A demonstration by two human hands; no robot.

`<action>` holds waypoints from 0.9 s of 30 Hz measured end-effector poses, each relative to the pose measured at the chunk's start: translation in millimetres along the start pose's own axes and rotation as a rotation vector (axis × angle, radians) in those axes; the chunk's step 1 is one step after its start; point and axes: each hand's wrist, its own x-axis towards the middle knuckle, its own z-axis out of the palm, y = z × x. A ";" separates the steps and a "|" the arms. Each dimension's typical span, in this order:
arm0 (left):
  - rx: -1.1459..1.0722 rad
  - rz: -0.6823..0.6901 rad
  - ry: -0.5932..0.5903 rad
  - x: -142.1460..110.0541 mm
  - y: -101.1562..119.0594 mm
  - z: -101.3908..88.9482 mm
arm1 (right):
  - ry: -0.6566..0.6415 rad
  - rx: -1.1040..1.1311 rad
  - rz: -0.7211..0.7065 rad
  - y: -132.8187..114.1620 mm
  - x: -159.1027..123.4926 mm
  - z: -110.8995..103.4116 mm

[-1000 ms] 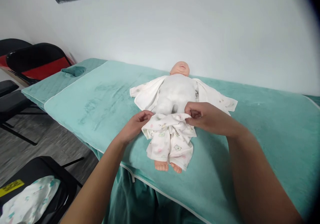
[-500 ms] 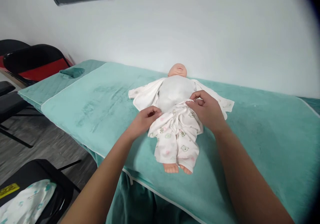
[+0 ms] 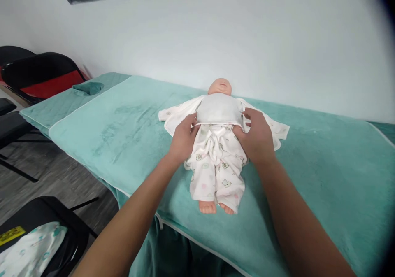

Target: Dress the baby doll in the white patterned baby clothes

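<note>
A baby doll lies on its back on the teal-covered bed, head toward the wall. It wears white patterned trousers, and its bare feet show below the cuffs. The waistband runs nearly straight across its pale belly. At the waistband's left end is my left hand, fingers and thumb closed around the cloth. My right hand grips the other side of the waist, thumb against the trousers and fingertips beside the torso. A white baby jacket lies spread open under the doll, sleeves out to both sides.
The teal bed cover extends to both sides, with a face hole at the far left. White wall stands behind. A black chair at the lower left bears a patterned white cloth. More black and red chairs stand farther back.
Both hands have moved up along the doll's waist. The waistband is now higher and straighter across the belly, where it was slanted and bunched before.
</note>
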 end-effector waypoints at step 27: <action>-0.267 -0.469 -0.348 60.2 -46.4 -5.8 | -0.260 0.103 0.530 28.4 19.3 12.9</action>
